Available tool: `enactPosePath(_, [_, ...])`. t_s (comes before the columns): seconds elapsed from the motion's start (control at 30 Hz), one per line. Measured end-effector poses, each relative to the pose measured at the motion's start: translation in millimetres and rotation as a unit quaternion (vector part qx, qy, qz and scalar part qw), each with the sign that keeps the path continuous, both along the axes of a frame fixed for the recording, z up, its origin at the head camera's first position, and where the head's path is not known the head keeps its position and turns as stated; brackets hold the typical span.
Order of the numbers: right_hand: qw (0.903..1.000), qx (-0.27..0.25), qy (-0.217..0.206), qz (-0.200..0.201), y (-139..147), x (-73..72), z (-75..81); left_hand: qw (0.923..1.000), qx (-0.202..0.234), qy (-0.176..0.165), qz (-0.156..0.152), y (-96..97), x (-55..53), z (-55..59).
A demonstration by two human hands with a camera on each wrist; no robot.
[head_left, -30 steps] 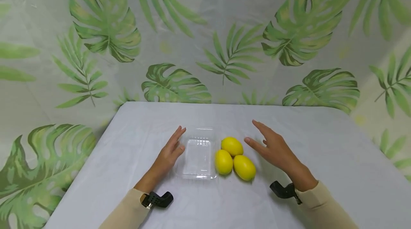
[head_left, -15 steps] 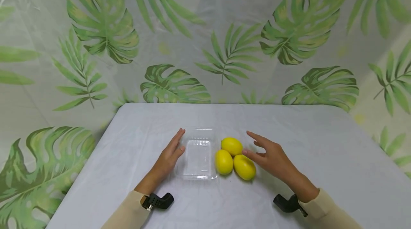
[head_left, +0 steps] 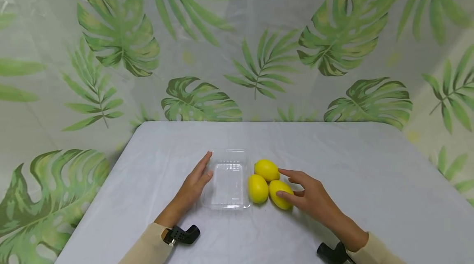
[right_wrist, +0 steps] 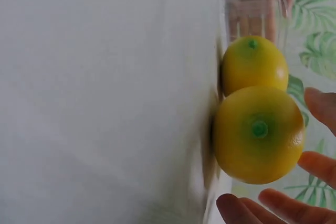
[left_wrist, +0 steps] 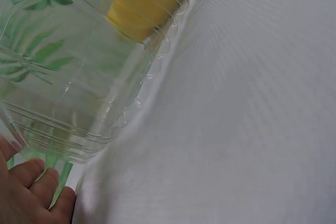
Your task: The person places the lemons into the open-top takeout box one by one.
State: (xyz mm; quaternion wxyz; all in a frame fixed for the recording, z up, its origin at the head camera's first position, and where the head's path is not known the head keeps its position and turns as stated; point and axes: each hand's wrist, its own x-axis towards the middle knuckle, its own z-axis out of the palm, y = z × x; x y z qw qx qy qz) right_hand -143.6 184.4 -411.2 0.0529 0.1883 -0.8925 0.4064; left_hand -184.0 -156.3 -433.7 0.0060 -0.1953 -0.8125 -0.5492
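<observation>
Three yellow lemons lie in a cluster on the table in the head view: a back lemon, a left lemon and a front right lemon. Just left of them stands a clear plastic container with nothing in it. My left hand is beside its left wall, fingers extended; the left wrist view shows the fingertips close to the container. My right hand spreads around the front right lemon, thumb overlapping it. In the right wrist view, spread fingers surround the nearest lemon, holding nothing.
A white cloth covers the table. Behind it hangs a backdrop with green leaf prints. Each wrist wears a small black camera, such as the left one.
My right hand has come down and toward me, from beside the back lemon to around the front right lemon. The left hand, container and lemons stay nearly in place.
</observation>
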Motion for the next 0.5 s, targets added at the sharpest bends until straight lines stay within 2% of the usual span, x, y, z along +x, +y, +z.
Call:
enactPosePath(0.07, [1.0,0.001,-0.003,-0.001,0,1.9,-2.3,1.0,-0.004,-0.002,0.002,-0.2,0.9,-0.4])
enactPosePath(0.13, [1.0,-0.002,-0.006,-0.001,1,3.6,-3.7,1.0,0.003,0.0,0.005,-2.2,-3.3,-11.6])
enactPosePath(0.2, [1.0,-0.004,-0.007,0.001,1,5.0,-4.8,0.9999,0.006,0.006,0.006,-3.0,-3.6,-15.3])
enactPosePath(0.5, [0.9998,-0.018,0.0,0.007,2,13.0,-3.3,0.9999,0.01,0.001,0.003,0.4,-7.0,-14.5])
